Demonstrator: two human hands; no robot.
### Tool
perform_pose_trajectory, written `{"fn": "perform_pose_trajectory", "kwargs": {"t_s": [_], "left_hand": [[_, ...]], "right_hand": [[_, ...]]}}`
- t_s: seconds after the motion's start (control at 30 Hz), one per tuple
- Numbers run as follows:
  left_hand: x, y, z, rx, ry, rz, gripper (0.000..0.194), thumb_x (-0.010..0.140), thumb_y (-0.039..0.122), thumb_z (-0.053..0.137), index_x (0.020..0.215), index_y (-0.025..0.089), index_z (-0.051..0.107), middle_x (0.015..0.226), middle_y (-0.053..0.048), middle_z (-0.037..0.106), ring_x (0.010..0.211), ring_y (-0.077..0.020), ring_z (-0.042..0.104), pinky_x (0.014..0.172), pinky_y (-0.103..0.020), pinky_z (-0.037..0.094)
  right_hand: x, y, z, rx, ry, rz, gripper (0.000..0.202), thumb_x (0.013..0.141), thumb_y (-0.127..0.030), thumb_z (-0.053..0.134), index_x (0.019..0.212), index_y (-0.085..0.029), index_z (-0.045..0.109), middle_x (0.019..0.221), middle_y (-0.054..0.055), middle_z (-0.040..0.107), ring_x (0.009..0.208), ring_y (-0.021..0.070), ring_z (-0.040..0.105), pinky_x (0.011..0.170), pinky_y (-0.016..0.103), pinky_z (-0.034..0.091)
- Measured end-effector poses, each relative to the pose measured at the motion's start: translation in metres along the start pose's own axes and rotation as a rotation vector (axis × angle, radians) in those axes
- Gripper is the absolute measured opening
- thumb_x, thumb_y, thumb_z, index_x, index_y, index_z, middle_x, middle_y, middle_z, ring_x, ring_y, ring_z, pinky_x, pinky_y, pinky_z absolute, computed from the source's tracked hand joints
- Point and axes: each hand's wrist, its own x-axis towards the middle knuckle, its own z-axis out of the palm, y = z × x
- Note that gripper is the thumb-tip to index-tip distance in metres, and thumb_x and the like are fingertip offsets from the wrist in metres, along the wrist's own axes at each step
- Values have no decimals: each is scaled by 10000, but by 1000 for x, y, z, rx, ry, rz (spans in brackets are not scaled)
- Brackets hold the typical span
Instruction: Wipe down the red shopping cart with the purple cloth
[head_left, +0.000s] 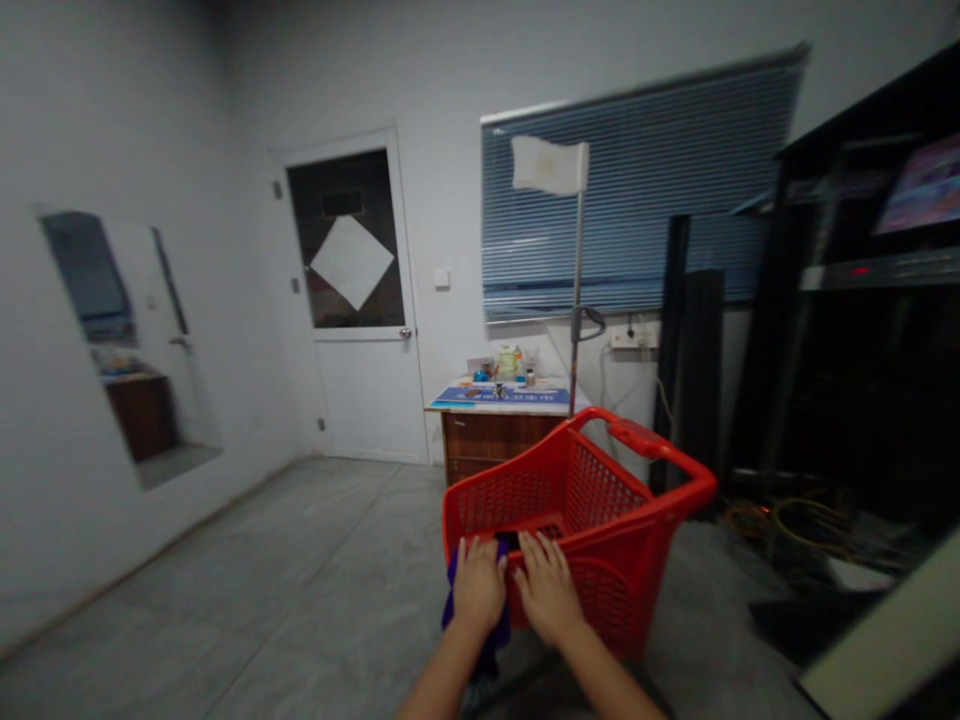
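A red plastic shopping cart basket (517, 488) with latticed walls stands right in front of me, its handle toward the right. On its near rim hangs a purple cloth (451, 600), partly dark lower down. My left hand (478, 585) is on the cloth at the rim, fingers bent over the edge with the cloth under them. Just to its right, my right hand (549, 590) lies over the same rim, fingers stretched out and slightly apart, thumb on the near side. Something small and black shows between the hands; I cannot tell what it is.
Behind the basket stands a wooden cabinet (495, 432) with small items on top. A pole with a white flag (551, 166) rises beside it. A dark rack (840, 390) and loose cables (814, 525) are at right. A white door (367, 395) and mirror (142, 350) are left.
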Motion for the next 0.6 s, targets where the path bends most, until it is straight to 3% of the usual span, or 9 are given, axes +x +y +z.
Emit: {"fn": "perform_pose_trajectory", "kwargs": {"t_s": [0.23, 0.4, 0.6], "left_hand": [[4, 8, 0, -5, -14, -11, 436, 976, 267, 312, 1302, 139, 572, 1325, -107, 601, 1307, -244, 474, 1181, -458, 203], [2, 7, -2, -10, -2, -11, 425, 969, 242, 316, 1281, 149, 589, 1313, -107, 609, 1296, -244, 489, 1175, -467, 222], [4, 18, 7, 7, 44, -9, 414, 969, 235, 318, 1243, 138, 613, 1279, -110, 632, 1291, -267, 492, 1170, -489, 231]], "right_hand": [[1, 6, -5, -18, -38, -41, 593, 955, -411, 236, 1489, -162, 308, 1554, -7, 266, 1451, 203, 180, 1191, 379, 96], [3, 29, -15, -72, 45, -6, 613, 941, -385, 269, 1497, -128, 271, 1573, 11, 201, 1461, 200, 132, 1192, 378, 90], [1, 45, -15, -69, 60, 8, 596, 935, -404, 290, 1470, -150, 359, 1541, 12, 311, 1451, 212, 178, 1192, 399, 91]]}}
